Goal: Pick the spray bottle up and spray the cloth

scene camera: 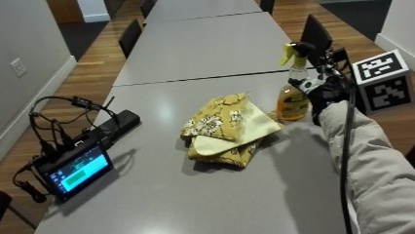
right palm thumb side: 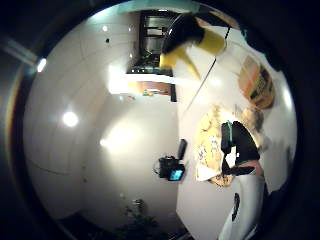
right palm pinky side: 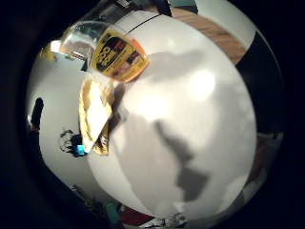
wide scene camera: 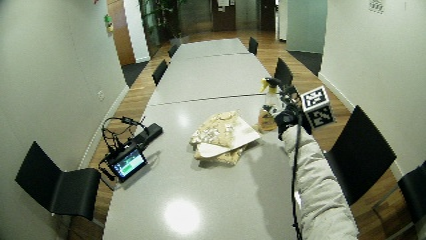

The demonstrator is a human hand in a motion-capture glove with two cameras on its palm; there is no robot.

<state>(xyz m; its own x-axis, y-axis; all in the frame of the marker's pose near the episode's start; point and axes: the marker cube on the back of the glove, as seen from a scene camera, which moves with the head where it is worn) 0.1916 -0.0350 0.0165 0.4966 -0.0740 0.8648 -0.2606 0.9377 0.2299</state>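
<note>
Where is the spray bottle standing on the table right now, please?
In the outside view, the spray bottle stands upright on the grey table, just beside the folded yellow cloth, with the gloved right hand against its far side.

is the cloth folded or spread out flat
Folded: the cloth lies in bunched, overlapping layers on the table, its pale lining turned up.

Gloved right hand (scene camera: 326, 92) and padded sleeve (scene camera: 367, 165) at the table's edge.
Black glove over the whole hand, with a small white plastic piece by the knuckles. Pale beige, puffy quilted jacket sleeve, creased in soft horizontal folds, down to the wrist. In the wide outside view, same light sleeve (wide scene camera: 318, 190) as one long padded tube, black glove (wide scene camera: 288, 118) at its end.
</note>
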